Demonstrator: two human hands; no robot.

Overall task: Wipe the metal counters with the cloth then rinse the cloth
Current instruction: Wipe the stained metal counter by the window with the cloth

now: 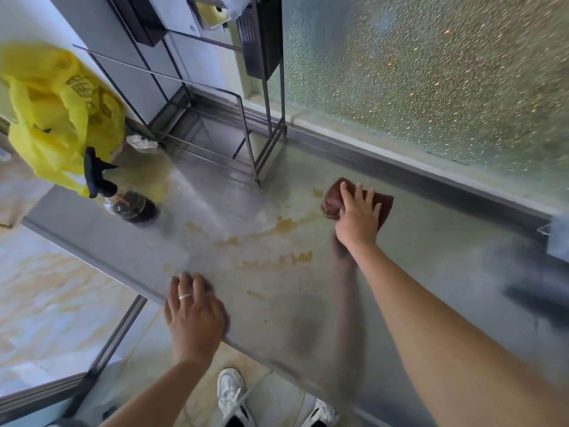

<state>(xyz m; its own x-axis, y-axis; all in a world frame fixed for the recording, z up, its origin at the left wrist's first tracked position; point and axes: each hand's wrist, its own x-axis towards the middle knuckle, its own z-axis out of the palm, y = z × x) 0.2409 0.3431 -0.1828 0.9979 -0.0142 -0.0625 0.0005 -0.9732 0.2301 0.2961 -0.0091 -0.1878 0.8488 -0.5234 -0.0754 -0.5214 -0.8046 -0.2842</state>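
Counter of dull metal runs along a frosted window, smeared with yellowish stains beside the cloth. Right hand presses the brown cloth flat with spread fingers; left hand rests open on the counter's near edge. Spray bottle of dark liquid stands well left of the cloth, beside a yellow bag.

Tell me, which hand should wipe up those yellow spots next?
The right hand: it already presses the cloth beside the yellow spots. The left hand only rests on the counter edge.

Your right hand presses the brown cloth on the stained metal counter; left hand rests flat at its near edge.
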